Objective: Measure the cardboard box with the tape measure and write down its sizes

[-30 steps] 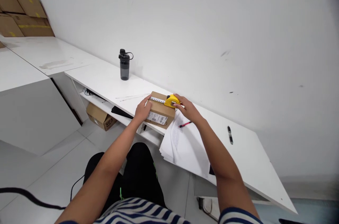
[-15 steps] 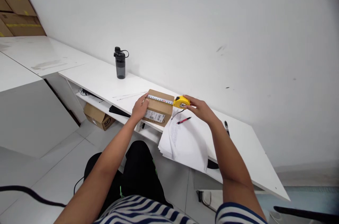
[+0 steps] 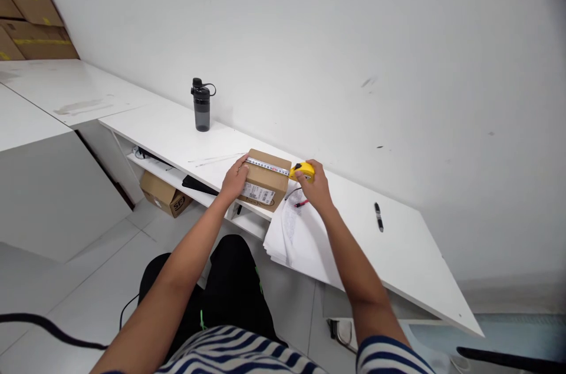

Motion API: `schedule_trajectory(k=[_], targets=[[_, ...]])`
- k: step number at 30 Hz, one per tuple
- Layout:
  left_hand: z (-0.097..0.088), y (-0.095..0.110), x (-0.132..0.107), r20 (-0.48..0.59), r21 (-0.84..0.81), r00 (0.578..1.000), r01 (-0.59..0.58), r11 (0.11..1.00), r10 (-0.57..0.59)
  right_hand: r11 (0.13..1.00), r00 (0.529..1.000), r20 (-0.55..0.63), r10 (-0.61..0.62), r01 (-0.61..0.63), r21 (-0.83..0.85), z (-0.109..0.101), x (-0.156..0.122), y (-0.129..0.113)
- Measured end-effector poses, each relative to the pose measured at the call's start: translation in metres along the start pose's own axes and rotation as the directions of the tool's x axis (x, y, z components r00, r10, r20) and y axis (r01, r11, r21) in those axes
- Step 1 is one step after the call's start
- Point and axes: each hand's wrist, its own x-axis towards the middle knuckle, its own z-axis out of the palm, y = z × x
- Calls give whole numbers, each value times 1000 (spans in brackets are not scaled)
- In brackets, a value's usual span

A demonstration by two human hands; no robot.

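Note:
A small brown cardboard box [image 3: 264, 187] with a white label stands on the white desk [image 3: 398, 250]. My left hand [image 3: 235, 178] presses against the box's left end and pins the tip of a tape there. The tape blade [image 3: 267, 166] runs along the box's top edge to a yellow tape measure [image 3: 303, 171], which my right hand [image 3: 315, 187] grips just past the box's right end. A red pen [image 3: 301, 203] lies partly under my right hand on a stack of white papers [image 3: 300, 238].
A dark water bottle [image 3: 202, 105] stands farther left on the desk, and a black marker [image 3: 378, 216] lies to the right. Cardboard boxes [image 3: 26, 26] are stacked at the far left. Another box [image 3: 165, 194] sits on the floor under the desk shelf.
My right hand pulled the yellow tape measure rightwards from the top of the box to just past its right end, drawing the blade out. My left hand stayed on the box.

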Motion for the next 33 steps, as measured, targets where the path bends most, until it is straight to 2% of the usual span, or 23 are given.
schedule_trajectory(k=[3,7,18,33], targets=[[0,-2,0,7,-12,1000,1,1000,-1,998,975,-222,30,-16,61,22,-2,1],[1,-4,2,12,-14,1000,-7,1000,7,990,946,-321,39,7,140,32,-2,4],[2,-7,4,10,-8,1000,-15,1000,15,987,923,-383,43,19,157,33,-8,0],[1,-3,3,18,5,1000,12,1000,-13,991,932,-358,59,-11,133,32,-10,-1]])
